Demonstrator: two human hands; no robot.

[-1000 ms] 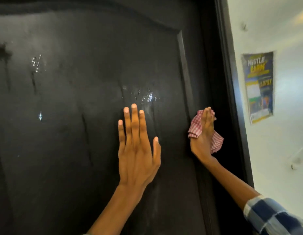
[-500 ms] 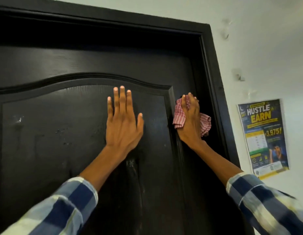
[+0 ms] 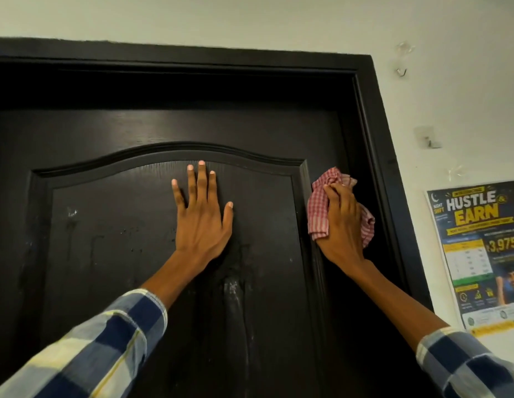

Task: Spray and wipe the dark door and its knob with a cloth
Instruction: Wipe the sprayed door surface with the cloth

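The dark door (image 3: 112, 225) fills most of the view, with an arched raised panel and wet streaks running down its middle. My left hand (image 3: 202, 219) lies flat on the panel just under the arch, fingers spread, holding nothing. My right hand (image 3: 340, 225) presses a red-and-white checked cloth (image 3: 317, 208) against the door's right stile, beside the panel moulding. The cloth bunches out on both sides of the hand. The knob is out of view, and no spray bottle shows.
The black door frame (image 3: 373, 133) runs along the top and the right side. On the white wall to the right hang a poster (image 3: 480, 254) and small clear hooks (image 3: 402, 67).
The view has tilted upward, so the door's top and frame now show. Both hands have slid up the door, the right one carrying the cloth up the right stile.
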